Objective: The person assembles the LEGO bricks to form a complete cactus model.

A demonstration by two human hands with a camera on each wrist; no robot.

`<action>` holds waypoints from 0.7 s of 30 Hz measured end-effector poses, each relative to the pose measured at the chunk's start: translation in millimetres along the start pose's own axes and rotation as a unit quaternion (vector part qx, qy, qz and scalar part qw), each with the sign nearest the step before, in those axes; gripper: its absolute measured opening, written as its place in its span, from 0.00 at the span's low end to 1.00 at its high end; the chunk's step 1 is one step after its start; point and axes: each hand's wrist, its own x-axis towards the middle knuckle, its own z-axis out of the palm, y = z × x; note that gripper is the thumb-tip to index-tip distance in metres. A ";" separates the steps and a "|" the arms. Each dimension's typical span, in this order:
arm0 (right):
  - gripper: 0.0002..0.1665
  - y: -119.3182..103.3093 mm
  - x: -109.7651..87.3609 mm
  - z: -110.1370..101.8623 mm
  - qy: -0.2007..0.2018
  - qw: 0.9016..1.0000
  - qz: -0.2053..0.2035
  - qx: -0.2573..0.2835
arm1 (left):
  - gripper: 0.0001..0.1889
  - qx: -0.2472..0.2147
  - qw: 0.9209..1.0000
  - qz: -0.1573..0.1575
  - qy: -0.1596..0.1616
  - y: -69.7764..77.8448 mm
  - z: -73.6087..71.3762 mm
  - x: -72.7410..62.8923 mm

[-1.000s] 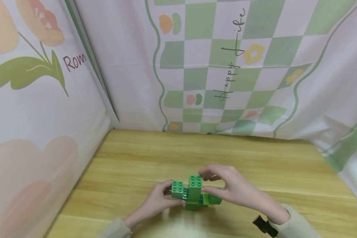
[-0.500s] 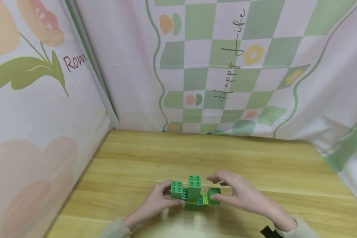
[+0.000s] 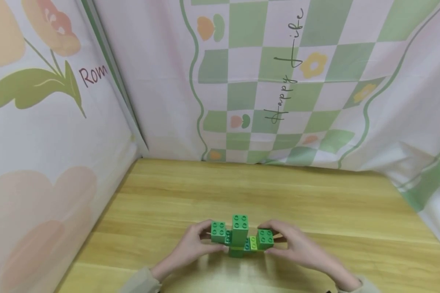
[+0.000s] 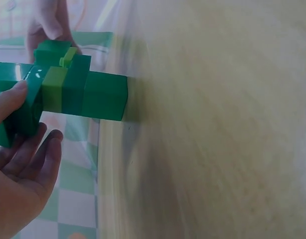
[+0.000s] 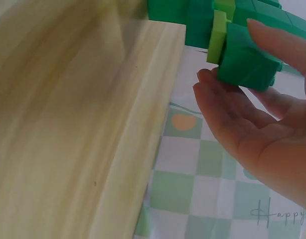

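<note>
A figure of green building bricks (image 3: 240,236) stands upright on the table, with a tall studded middle column and a side arm on each side. My left hand (image 3: 194,244) holds the green brick (image 3: 218,232) at the end of the left arm, thumb on the near side. The right arm ends in another green brick (image 3: 265,238), set beside a lime green piece (image 5: 218,37). My right hand (image 3: 293,246) grips that end brick between thumb and fingers. In the left wrist view, the column's bottom brick (image 4: 105,94) meets the wooden surface.
The wooden table (image 3: 278,191) reaches back to a white and green checked curtain (image 3: 256,81). At the left stands a white panel of flowered cloth (image 3: 58,142), along the table's edge.
My right hand has come down from beside the middle column to the right arm's end brick and now grips it. My left hand stays where it was.
</note>
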 end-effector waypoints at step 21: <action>0.24 10.2 -5.3 11.8 0.003 0.990 0.065 0.123 | 0.20 0.007 1.000 0.001 0.024 6.7 -5.9 -2.1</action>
